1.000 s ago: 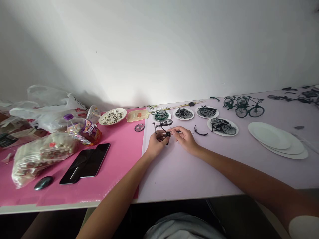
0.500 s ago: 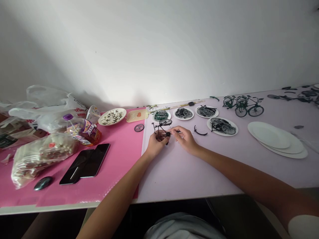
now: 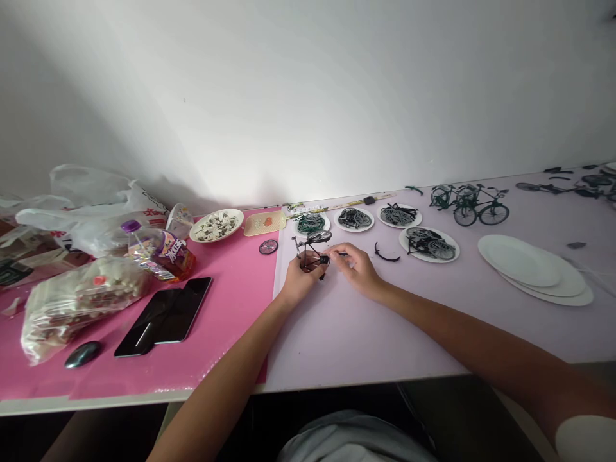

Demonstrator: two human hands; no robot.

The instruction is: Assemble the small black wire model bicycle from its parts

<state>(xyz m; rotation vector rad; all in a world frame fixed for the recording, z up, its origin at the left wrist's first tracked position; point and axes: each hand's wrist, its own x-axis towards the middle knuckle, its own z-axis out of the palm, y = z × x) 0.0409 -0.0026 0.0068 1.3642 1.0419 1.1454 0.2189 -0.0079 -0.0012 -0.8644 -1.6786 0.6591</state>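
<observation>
Near the middle of the table, my left hand [image 3: 303, 276] is closed around a small black model bicycle [image 3: 312, 253], with one wheel showing beyond the fingers. My right hand [image 3: 359, 266] is close beside it, fingers pinched on a thin dark piece [image 3: 337, 253] that points at the bicycle; its exact kind is too small to make out. To the left, a loose spoked wheel [image 3: 268, 247] lies on the pink mat. A curved black part [image 3: 386, 253] rests to the right of my right hand.
Behind my hands stand small plates of parts, among them one with green pieces [image 3: 310, 223] and one with wheels [image 3: 430, 245]. Green model bicycles [image 3: 481, 205] are at the back right, stacked white plates [image 3: 524, 262] nearer. Leftward are phones [image 3: 183, 311], a drink bottle [image 3: 158, 253] and bags.
Almost nothing differs. Both hands stay in the same place with the bicycle and the thin piece, and the view shifts very slightly.
</observation>
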